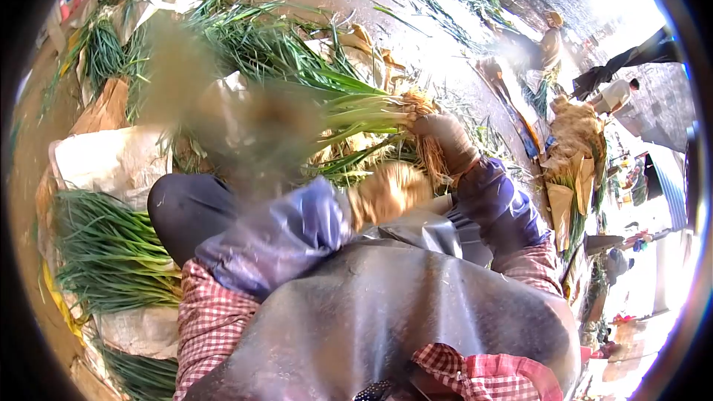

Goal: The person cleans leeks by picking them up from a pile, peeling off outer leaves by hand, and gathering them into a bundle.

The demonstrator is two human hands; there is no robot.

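Note:
A bunch of green onions (pixel 356 110) lies across the upper middle, its leaves to the left and its pale roots to the right. My right hand (pixel 448 139), in a brownish glove, is closed round the root end. Below and left of it, my left hand (pixel 390 191), in a tan glove, is in front of my apron and close to the hanging roots. It is smeared by motion, and its fingers cannot be made out.
Large heaps of green onions (pixel 256 41) lie ahead. Another stack (pixel 111 249) rests on pale sacking at the left. A dark apron (pixel 416 304) covers my lap. Other people (pixel 615 95) and a tan, full sack (pixel 575 130) are at the right. Blurred spots hide part of the view.

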